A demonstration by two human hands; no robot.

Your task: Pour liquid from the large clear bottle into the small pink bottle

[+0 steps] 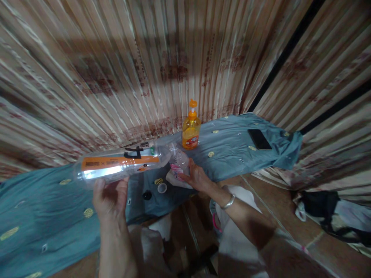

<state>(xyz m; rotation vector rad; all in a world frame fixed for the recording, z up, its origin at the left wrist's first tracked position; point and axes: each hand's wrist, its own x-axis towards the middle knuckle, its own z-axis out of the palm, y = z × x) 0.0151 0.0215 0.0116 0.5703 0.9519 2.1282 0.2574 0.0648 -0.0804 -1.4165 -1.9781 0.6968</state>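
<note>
My left hand (110,197) grips a large clear plastic bottle (121,164) with an orange label from below. The bottle lies nearly level, its neck pointing right. My right hand (200,179), with a bangle at the wrist, is closed around a small clear bottle (181,159) with a pinkish label. The two bottle mouths meet or nearly meet; I cannot tell if they touch. Something white like a tissue (172,180) shows below the small bottle. On the blue cloth near my hands lie a white cap (162,188) and a black cap (147,195).
An orange pump bottle (191,133) stands on the blue patterned cloth (223,154) behind the small bottle. A phone (259,139) lies farther right. A striped curtain (162,65) hangs close behind. Dark bags (319,204) rest on the tiled floor at right.
</note>
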